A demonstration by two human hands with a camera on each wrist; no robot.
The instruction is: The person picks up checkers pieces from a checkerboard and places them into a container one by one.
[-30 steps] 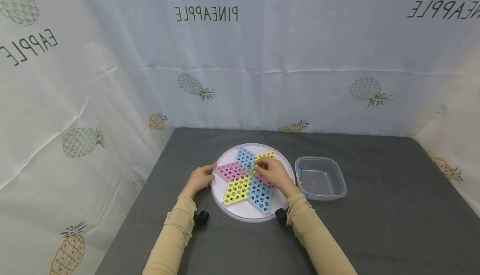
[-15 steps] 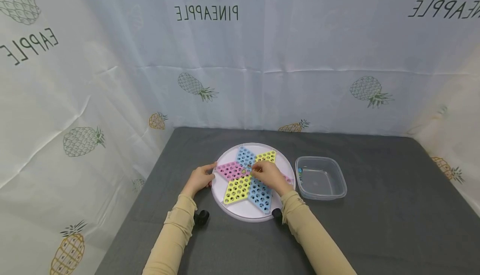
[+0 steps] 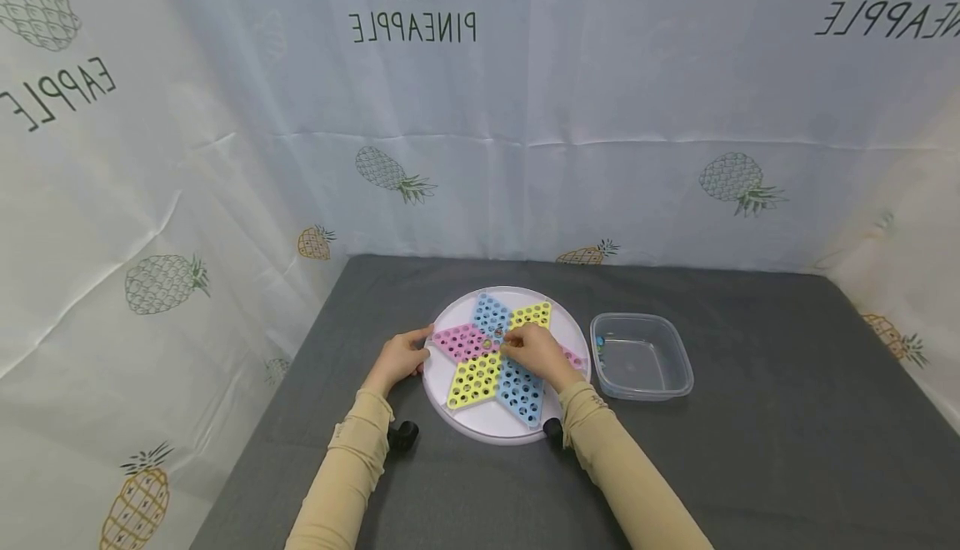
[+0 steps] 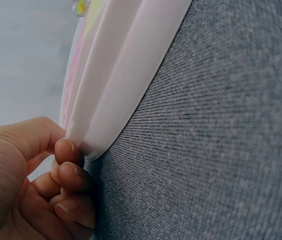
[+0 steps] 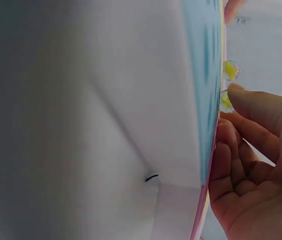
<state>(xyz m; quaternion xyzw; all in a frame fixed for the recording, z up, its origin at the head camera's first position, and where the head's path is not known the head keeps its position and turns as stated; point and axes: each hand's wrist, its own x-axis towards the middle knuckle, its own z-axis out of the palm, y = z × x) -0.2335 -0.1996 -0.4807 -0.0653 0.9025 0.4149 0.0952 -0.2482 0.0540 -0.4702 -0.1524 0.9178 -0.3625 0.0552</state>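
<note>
Two bare hands are busy at the round white board (image 3: 441, 404), which lies flat on the grey cloth (image 3: 757, 417). From where I stand, the left hand (image 3: 398, 358) pinches the board's edge, while the right hand (image 3: 542, 352) holds a clear-and-yellow marble (image 5: 225, 102) between thumb and forefinger, down at the star's middle. Another marble (image 5: 230, 70) sits just beside it, so I'd lower straight down and avoid a sideways nudge. Light pressure seems best, as glassy rounds may slip; I'd feel the hole take the weight before loosening the fingertips. A steady edge grip should stop the board turning.
</note>
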